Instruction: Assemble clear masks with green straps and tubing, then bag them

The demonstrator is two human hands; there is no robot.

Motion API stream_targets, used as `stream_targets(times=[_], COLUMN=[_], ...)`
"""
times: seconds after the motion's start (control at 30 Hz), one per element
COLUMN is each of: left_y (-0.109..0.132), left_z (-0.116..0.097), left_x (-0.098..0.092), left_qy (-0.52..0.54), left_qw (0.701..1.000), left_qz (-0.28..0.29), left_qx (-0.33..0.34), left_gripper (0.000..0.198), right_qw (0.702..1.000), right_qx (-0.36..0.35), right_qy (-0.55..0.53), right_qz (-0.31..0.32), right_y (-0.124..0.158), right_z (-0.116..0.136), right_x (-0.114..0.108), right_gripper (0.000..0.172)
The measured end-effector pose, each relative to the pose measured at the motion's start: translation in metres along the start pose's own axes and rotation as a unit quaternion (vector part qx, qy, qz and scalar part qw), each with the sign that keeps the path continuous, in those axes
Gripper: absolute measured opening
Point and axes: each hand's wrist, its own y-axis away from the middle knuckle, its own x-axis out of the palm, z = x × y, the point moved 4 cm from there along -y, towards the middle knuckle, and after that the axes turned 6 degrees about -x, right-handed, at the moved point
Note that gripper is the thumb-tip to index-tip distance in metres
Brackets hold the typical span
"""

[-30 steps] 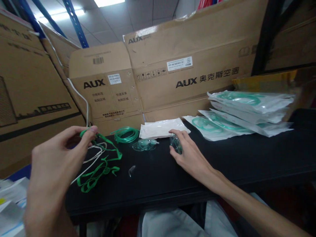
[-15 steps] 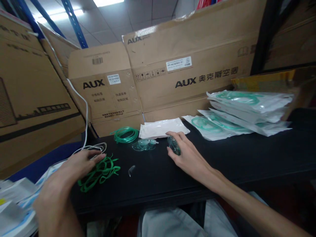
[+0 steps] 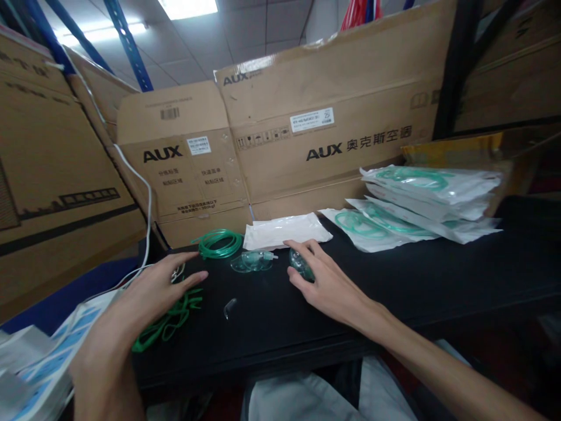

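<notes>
My left hand (image 3: 151,289) lies low over a tangle of green straps (image 3: 164,324) on the black table (image 3: 394,280), fingers stretched forward and apart, holding nothing. My right hand (image 3: 322,280) rests on the table with its fingers curled round a small clear green mask piece (image 3: 300,266). Between the hands lie a clear plastic mask part (image 3: 253,261) and a small clear clip (image 3: 228,306). A coil of green tubing (image 3: 218,242) sits behind them.
A flat white pouch (image 3: 284,230) lies behind my right hand. A stack of sealed bags with green tubing (image 3: 421,202) is at the right. AUX cardboard boxes (image 3: 315,128) wall the back and left. White cable (image 3: 146,210) hangs at left; papers (image 3: 39,368) lie lower left.
My left hand, which held the green straps up in a pinch, has lowered, let them drop on the table and spread flat over them. My right hand has stayed on the mask piece.
</notes>
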Motion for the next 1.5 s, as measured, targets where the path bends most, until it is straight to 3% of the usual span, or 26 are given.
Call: stream_targets(times=[0.1, 0.2, 0.33, 0.47, 0.6, 0.73, 0.83, 0.97, 1.03, 1.2, 1.5], left_y=[0.013, 0.028, 0.035, 0.03, 0.025, 0.023, 0.02, 0.019, 0.02, 0.022, 0.023], left_z=[-0.051, -0.103, -0.138, -0.142, -0.138, -0.139, -0.137, -0.135, -0.135, -0.137, -0.137], left_x=[-0.004, 0.005, 0.02, 0.028, 0.032, 0.036, 0.036, 0.037, 0.038, 0.039, 0.036], left_qy=[0.081, 0.145, 0.206, 0.238, 0.272, 0.348, 0.382, 0.414, 0.432, 0.45, 0.438], left_qw=[0.994, 0.973, 0.954, 0.949, 0.943, 0.913, 0.903, 0.891, 0.88, 0.867, 0.871], left_qz=[0.016, 0.084, 0.102, 0.096, 0.109, 0.156, 0.149, 0.149, 0.162, 0.185, 0.202], left_qx=[0.072, 0.16, 0.191, 0.18, 0.155, 0.143, 0.126, 0.113, 0.112, 0.109, 0.091], left_gripper=[0.06, 0.045, 0.037, 0.038, 0.047, 0.038, 0.035, 0.034, 0.034, 0.036, 0.037], right_qw=[1.0, 0.998, 0.993, 0.99, 0.984, 0.978, 0.978, 0.981, 0.983, 0.988, 0.988], right_qx=[-0.02, -0.06, -0.107, -0.139, -0.169, -0.195, -0.199, -0.182, -0.168, -0.121, -0.057], right_qy=[-0.012, -0.025, -0.034, -0.003, 0.046, 0.062, 0.031, -0.024, -0.049, -0.086, -0.145], right_qz=[0.002, -0.018, -0.023, -0.013, -0.013, -0.032, -0.053, -0.054, -0.049, -0.035, 0.001], right_y=[-0.001, -0.002, -0.003, -0.003, -0.004, -0.005, -0.005, -0.006, -0.007, -0.009, -0.011], right_z=[0.002, 0.003, 0.002, 0.002, 0.007, 0.011, 0.013, 0.016, 0.016, 0.013, 0.006], right_x=[-0.003, -0.007, -0.009, -0.007, -0.01, -0.017, -0.024, -0.032, -0.034, -0.035, -0.035], right_gripper=[0.054, 0.068, 0.079, 0.084, 0.077, 0.071, 0.063, 0.033, 0.025, 0.025, 0.025])
